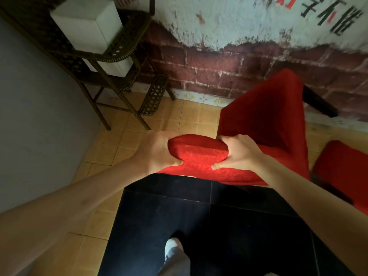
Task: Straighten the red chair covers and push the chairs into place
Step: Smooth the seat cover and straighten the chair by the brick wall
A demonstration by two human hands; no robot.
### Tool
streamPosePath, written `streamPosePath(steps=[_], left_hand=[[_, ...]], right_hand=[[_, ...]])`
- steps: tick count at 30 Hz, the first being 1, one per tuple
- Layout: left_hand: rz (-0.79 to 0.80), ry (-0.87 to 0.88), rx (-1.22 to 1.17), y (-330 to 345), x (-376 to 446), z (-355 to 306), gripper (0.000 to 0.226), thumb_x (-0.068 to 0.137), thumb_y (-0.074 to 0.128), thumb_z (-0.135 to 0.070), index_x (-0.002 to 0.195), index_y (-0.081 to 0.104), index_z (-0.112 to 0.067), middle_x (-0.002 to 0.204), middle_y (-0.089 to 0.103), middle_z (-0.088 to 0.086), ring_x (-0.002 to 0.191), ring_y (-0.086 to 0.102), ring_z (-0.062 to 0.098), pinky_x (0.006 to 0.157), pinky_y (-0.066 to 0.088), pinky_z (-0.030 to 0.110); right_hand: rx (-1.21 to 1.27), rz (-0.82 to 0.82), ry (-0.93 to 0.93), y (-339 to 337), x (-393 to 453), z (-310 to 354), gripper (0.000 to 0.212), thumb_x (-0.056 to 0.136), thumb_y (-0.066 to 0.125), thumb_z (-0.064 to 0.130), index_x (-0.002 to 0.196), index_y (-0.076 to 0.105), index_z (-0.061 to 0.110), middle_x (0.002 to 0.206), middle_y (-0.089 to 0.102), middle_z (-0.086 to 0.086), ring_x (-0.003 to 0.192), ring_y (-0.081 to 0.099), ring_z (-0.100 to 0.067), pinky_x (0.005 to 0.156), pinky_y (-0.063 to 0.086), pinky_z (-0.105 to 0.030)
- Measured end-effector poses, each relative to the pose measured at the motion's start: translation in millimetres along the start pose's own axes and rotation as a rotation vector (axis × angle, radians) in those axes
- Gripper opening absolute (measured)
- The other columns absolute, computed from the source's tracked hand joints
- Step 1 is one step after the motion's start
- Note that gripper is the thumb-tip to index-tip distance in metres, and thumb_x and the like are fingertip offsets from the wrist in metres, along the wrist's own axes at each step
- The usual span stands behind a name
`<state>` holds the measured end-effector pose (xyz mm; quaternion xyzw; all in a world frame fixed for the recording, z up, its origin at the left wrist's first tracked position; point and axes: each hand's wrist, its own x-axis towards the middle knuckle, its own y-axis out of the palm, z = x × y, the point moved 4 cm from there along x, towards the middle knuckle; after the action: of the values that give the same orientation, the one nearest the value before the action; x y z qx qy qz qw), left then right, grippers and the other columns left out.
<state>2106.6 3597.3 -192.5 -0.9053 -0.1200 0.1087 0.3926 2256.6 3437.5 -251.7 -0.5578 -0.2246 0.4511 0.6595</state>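
Observation:
A chair in a red cover [264, 124] stands in front of me, its backrest top edge nearest me. My left hand [157, 151] grips the left end of that padded top, fingers curled over it. My right hand [239, 152] grips the right end, thumb on the near face of the red cover. The seat stretches away toward the brick wall. A second red-covered chair [344, 168] shows partly at the right edge.
A dark wicker shelf stand [119, 80] holding white boxes [87, 22] stands at the back left by a grey wall. A dark table edge [318, 100] juts out at the right by the brick wall. Below me lie black floor tiles [199, 226] and tan tiles [139, 120].

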Motion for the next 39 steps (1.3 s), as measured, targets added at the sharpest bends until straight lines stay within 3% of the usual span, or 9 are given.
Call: streamPosePath(steps=[7, 14, 17, 20, 23, 31, 35, 39], left_hand=[[-0.027, 0.005, 0.091, 19.3, -14.0, -52.1, 0.072, 0.056, 0.09, -0.014, 0.123, 0.064, -0.024, 0.098, 0.072, -0.006, 0.089, 0.066, 0.01, 0.083, 0.057, 0.032], [0.036, 0.091, 0.157, 47.2, -29.1, -102.6, 0.06, 0.057, 0.09, -0.014, 0.113, 0.07, -0.019, 0.089, 0.071, -0.011, 0.075, 0.063, 0.0, 0.069, 0.047, 0.003], [0.052, 0.092, 0.176, 48.9, -25.9, -123.7, 0.049, 0.057, 0.089, -0.011, 0.103, 0.073, -0.015, 0.076, 0.066, -0.014, 0.067, 0.06, -0.004, 0.063, 0.046, 0.005], [0.069, 0.114, 0.222, 42.4, -11.3, -149.1, 0.044, 0.057, 0.088, -0.01, 0.098, 0.073, -0.014, 0.075, 0.069, -0.007, 0.067, 0.062, 0.002, 0.06, 0.05, 0.014], [0.079, 0.147, 0.249, 36.7, 5.8, -174.1, 0.044, 0.058, 0.088, -0.01, 0.1, 0.073, -0.015, 0.076, 0.07, -0.004, 0.068, 0.064, 0.008, 0.064, 0.055, 0.028], [-0.032, 0.171, 0.18, 49.3, 16.6, -221.9, 0.068, 0.053, 0.092, -0.016, 0.116, 0.069, -0.026, 0.099, 0.071, -0.012, 0.089, 0.065, 0.004, 0.085, 0.054, 0.024], [-0.085, 0.139, 0.146, 64.5, 16.6, -236.9, 0.073, 0.049, 0.093, -0.022, 0.116, 0.068, -0.033, 0.094, 0.059, -0.027, 0.09, 0.058, -0.006, 0.088, 0.045, 0.011], [-0.061, 0.181, 0.12, 80.9, 18.8, -264.6, 0.074, 0.047, 0.094, -0.023, 0.116, 0.068, -0.032, 0.096, 0.057, -0.027, 0.094, 0.059, -0.003, 0.091, 0.045, 0.017]], right_hand=[[0.025, -0.108, -0.055, -3.5, -41.3, -33.0, 0.1, 0.05, 0.052, 0.087, 0.125, 0.058, 0.021, 0.083, 0.071, 0.006, 0.075, 0.067, -0.014, 0.074, 0.054, -0.032], [0.022, -0.113, -0.064, -15.1, -90.3, -63.5, 0.099, 0.053, 0.057, 0.084, 0.127, 0.058, 0.019, 0.091, 0.072, 0.005, 0.079, 0.068, -0.015, 0.076, 0.054, -0.032], [0.019, -0.116, -0.052, -24.5, -101.7, -73.8, 0.09, 0.055, 0.064, 0.08, 0.12, 0.061, 0.018, 0.088, 0.072, 0.005, 0.077, 0.068, -0.015, 0.076, 0.054, -0.033], [0.028, -0.175, -0.012, -38.7, -107.0, -87.0, 0.084, 0.054, 0.064, 0.081, 0.111, 0.063, 0.018, 0.085, 0.071, 0.005, 0.076, 0.067, -0.017, 0.076, 0.052, -0.034], [0.07, -0.246, 0.033, -52.1, -111.5, -100.4, 0.082, 0.055, 0.066, 0.079, 0.112, 0.064, 0.019, 0.088, 0.072, 0.005, 0.079, 0.068, -0.018, 0.078, 0.052, -0.034], [0.19, -0.336, 0.095, -67.7, -140.6, -135.4, 0.081, 0.055, 0.074, 0.072, 0.118, 0.063, 0.024, 0.088, 0.073, 0.008, 0.077, 0.069, -0.014, 0.074, 0.049, -0.025], [0.223, -0.333, 0.104, -72.7, -158.7, -151.8, 0.083, 0.056, 0.077, 0.069, 0.122, 0.062, 0.021, 0.091, 0.073, 0.005, 0.08, 0.069, -0.016, 0.076, 0.052, -0.027], [0.273, -0.342, 0.116, -77.9, -182.3, -172.2, 0.083, 0.055, 0.081, 0.064, 0.123, 0.062, 0.019, 0.095, 0.074, 0.005, 0.084, 0.07, -0.016, 0.08, 0.051, -0.027]])
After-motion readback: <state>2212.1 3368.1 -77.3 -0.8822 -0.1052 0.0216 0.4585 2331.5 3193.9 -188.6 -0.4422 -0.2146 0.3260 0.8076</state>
